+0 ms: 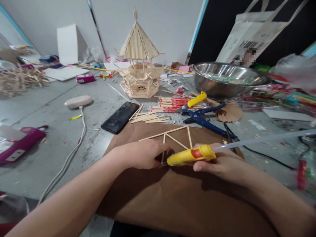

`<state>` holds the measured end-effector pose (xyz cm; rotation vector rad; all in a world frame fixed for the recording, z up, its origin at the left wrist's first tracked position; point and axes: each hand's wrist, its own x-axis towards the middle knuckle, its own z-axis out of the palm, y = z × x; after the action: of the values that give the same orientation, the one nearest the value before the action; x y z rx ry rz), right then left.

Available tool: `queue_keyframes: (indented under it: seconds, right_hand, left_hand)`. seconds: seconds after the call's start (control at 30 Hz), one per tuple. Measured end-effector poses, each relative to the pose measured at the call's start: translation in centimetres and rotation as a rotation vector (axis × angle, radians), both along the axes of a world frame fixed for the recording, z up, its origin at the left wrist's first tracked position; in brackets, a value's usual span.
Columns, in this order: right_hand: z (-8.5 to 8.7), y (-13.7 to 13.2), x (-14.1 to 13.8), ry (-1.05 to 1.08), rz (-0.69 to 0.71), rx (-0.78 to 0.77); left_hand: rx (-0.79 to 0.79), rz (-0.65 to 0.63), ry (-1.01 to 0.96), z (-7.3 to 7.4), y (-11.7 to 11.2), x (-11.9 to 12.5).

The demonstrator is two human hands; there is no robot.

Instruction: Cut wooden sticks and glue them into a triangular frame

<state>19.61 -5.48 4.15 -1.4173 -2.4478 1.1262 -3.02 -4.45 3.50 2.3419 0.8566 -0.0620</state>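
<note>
My right hand (219, 163) is closed round a yellow glue gun (190, 156) with a clear glue stick (261, 139) sticking out behind it. Its nozzle points left at the near corner of a flat frame of thin wooden sticks (176, 135) lying on a brown paper sheet (158, 194). My left hand (144, 153) rests on the paper with its fingers curled and pinched on the frame's near end, right beside the nozzle.
Beyond the paper lie loose sticks (148, 117), a black phone (120, 117), blue pliers (204, 120), a yellow-handled knife (194, 100) and red-tipped sticks (170, 103). A stick pagoda model (139, 62) stands behind, a steel bowl (229, 79) at right, a white cable (71, 154) and a magenta box (18, 143) at left.
</note>
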Motion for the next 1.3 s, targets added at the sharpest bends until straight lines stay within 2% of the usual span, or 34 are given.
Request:
queue_keyframes:
  seconds: [0.47,1.0,1.3]
  right_hand:
    - [-0.23,0.1,0.12,-0.004,0.041,-0.001]
    - [-0.67,0.14,0.39,0.014,0.012,0.062]
    - [-0.49,0.1,0.49,0.019,0.0,0.04]
  left_hand:
    - [0.012,0.002,0.013,-0.04,0.04,0.01]
    - [0.023,0.016,0.027,0.2,-0.02,0.17]
    - [0.057,0.011,0.032,0.08,-0.1,0.16]
